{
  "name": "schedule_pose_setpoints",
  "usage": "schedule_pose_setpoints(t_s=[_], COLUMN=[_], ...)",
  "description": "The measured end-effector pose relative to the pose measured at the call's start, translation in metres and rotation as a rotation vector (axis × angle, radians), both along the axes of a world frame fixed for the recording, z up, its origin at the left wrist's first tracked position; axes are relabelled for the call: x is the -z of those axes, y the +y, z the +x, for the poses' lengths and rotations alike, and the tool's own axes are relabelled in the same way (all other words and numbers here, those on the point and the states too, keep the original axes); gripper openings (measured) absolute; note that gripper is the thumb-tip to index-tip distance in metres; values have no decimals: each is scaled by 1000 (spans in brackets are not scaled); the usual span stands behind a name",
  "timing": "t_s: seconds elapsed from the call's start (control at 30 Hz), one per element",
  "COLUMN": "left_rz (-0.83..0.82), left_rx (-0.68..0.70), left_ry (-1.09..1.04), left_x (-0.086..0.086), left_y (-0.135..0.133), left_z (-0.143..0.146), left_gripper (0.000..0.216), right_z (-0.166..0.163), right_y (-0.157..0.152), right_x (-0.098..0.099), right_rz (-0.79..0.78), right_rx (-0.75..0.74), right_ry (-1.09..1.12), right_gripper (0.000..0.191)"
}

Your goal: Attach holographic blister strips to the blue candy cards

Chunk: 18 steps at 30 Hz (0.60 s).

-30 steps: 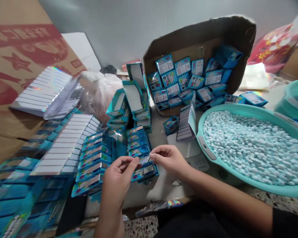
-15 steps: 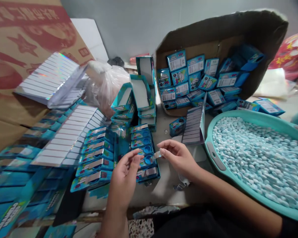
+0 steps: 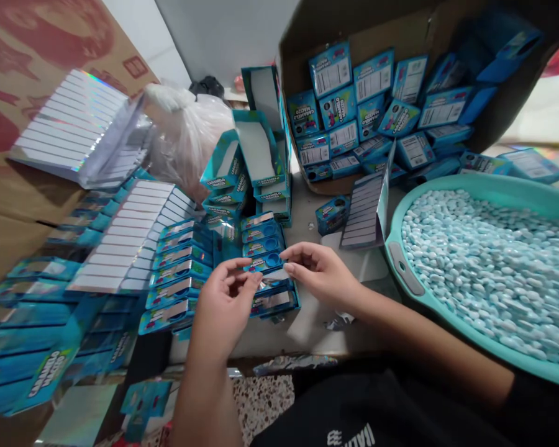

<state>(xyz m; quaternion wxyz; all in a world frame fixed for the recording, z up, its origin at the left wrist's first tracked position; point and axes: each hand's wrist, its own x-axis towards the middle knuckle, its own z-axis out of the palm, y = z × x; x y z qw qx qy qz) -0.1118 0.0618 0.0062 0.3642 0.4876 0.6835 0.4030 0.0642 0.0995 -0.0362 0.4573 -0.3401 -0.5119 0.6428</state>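
Observation:
Both my hands are above an open display tray (image 3: pixel 298 302) of small blue candy boxes (image 3: pixel 266 245) with round cutouts in their tops. My right hand (image 3: pixel 323 270) pinches a short, shiny sticker strip (image 3: pixel 274 274) between thumb and fingers. The strip's other end meets the thumb of my left hand (image 3: pixel 226 304), whose fingers are curled in. It lies over one box near the tray's front; whether it is stuck down I cannot tell. Pale strips cross some of the other boxes, including the front one (image 3: pixel 272 300). Left of my hands stands another row of strip-sealed boxes (image 3: pixel 174 273).
A turquoise tub (image 3: pixel 395 233) of pale blue candies stands on the right. Behind it, a carton (image 3: pixel 302 37) holds many blue boxes. Striped sticker sheets (image 3: pixel 121 239) lie at left, another sheet (image 3: pixel 363 208) leans near the tub. Stacked empty trays (image 3: pixel 258 149) stand behind.
The strip has moved left with my right hand, from beside the boxes to over one, and now reaches my left thumb. The whole view has shifted slightly downward.

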Motion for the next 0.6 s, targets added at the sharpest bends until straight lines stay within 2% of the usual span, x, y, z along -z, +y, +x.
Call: schedule_pose_setpoints(t_s=[0.17,0.3,0.47,0.53,0.6], left_rz=[-126,-130,-89,-40,71], left_rx=[82,90,72,77,75], left_ry=[183,327,495,510,535], left_x=[6,12,19,22,26], left_y=[11,13,11,9,8], left_z=[-4,-6,-18,-20,-18], left_gripper=[42,37,38,34,28], right_z=[-5,-10,-18,-22,-26], right_y=[8,10,-2,-10,-18], right_x=[23,35,48,56,63], right_rz=[8,-52,-409,-549,-629], right_rx=[12,22,-25,-17,-6], right_ry=[-151,-130,49,-72,-224], right_gripper=[14,23,60,62,56])
